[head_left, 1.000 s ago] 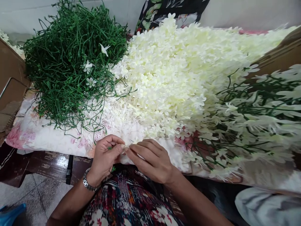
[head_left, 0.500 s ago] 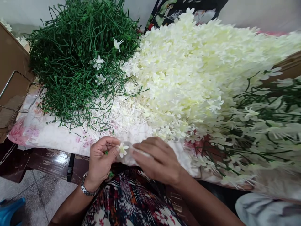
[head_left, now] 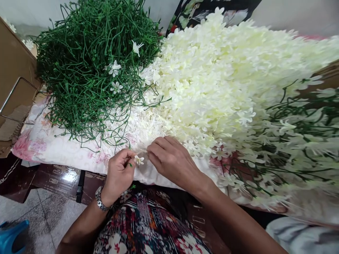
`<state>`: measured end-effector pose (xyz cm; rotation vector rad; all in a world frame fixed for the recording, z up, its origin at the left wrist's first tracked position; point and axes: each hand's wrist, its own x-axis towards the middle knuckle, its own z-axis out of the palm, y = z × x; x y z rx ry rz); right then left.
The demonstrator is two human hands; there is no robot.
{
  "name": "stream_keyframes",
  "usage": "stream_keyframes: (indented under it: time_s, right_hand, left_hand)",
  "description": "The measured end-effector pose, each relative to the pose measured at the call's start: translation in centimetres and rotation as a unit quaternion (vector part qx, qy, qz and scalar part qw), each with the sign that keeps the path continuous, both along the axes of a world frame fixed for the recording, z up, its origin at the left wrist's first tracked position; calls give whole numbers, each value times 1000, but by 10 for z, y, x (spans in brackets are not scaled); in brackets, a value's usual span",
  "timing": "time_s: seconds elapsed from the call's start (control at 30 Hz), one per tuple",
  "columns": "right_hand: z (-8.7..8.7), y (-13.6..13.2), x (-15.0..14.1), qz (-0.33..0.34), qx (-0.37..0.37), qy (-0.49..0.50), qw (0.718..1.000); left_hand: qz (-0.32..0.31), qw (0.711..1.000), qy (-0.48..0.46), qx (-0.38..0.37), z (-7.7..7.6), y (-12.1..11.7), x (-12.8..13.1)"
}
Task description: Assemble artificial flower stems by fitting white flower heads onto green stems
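Note:
My left hand (head_left: 119, 171), with a metal watch (head_left: 100, 199) at its wrist, is closed in a pinch behind a small white artificial flower (head_left: 139, 160). Bits of green stem (head_left: 130, 165) show beside its fingers. Just right of the flower, my right hand (head_left: 171, 155) has its fingertips pinched together on a thin pale stamen strand (head_left: 143, 151), which reaches toward the left fingertips. Close beyond both hands lies a heap of loose white stamens (head_left: 140, 130) on the floral cloth (head_left: 66, 151).
Green plastic stems (head_left: 92, 60) are piled at the back left, white flower heads (head_left: 212, 77) at centre right. Assembled flower sprays (head_left: 291, 141) lie at the far right. A cardboard box (head_left: 16, 67) with a metal wire frame (head_left: 13, 92) borders the left; a blue stool (head_left: 14, 236) stands below.
My right hand has moved up to the stamen heap's edge and now pinches a pale strand. The left hand has shifted slightly right and up, turning the flower more side-on.

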<state>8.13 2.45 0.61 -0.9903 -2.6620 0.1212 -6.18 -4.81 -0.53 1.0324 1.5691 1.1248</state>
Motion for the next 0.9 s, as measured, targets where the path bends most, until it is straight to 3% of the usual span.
stream_keyframes:
  time_s: [0.13, 0.3, 0.43, 0.53, 0.67, 0.8, 0.9]
  right_hand:
    - [-4, -4, 12, -13, -59, 56, 997]
    - [-10, -3, 19, -14, -68, 60, 996]
    - [-9, -2, 21, -9, -84, 67, 994]
    - [-9, -2, 23, -6, -93, 80, 992]
    - [-6, 0, 27, -18, -82, 109, 990]
    - [1, -1, 35, -49, -89, 191, 976]
    - [5, -6, 40, -90, -177, 272, 941]
  left_hand:
    - [24, 1000, -6, 9, 2, 1, 4]
    - [28, 999, 17, 16, 3, 4, 7]
    - [-53, 992, 89, 74, 6, 6, 9]
    - [-132, 968, 171, 129, 6, 7, 12]
    - [-166, 943, 251, 142, 3, 9, 16]
    - [-149, 953, 223, 144, 5, 10, 16]
    - [-83, 980, 134, 118, 8, 11, 15]
